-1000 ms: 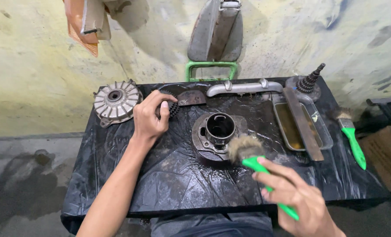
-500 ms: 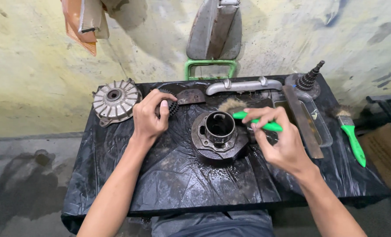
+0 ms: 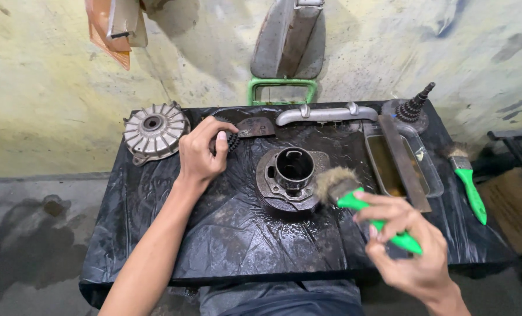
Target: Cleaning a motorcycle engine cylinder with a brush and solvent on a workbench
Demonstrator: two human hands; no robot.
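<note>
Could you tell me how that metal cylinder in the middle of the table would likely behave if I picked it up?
The cylinder looks like thick cast metal, so probably heavy and rigid. It and the plastic sheet glisten wet, so it may be slippery. Its broad base should resist tipping.

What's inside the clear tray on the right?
The tray holds brownish liquid, with a flat metal bar lying across it. Whatever sits beneath the bar is hidden.

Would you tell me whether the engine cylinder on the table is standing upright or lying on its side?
Upright: the engine cylinder sits on its flange on the table, its round bore facing up.
</note>
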